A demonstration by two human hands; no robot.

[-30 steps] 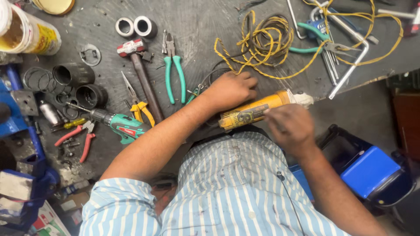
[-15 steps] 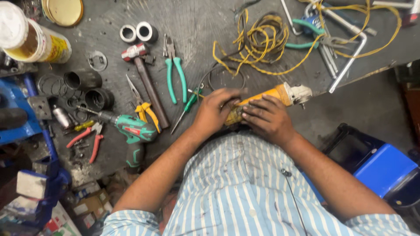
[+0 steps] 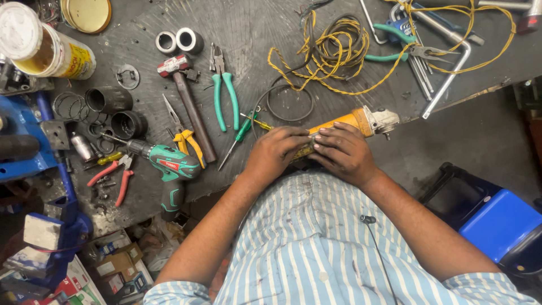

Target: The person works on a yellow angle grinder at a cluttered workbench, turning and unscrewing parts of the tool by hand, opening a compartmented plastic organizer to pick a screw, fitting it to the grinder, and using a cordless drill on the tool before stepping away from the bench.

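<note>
Hands together at the bench's near edge: left hand and right hand both clasped around yellow angle grinder, its grey head overhanging that edge. Just left, green-handled screwdriver. Farther back, green pliers, hammer, tangled yellow wire.

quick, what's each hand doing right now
Left hand: closed on the yellow angle grinder.
Right hand: fingers resting on the same grinder; a full grip cannot be told.
</note>
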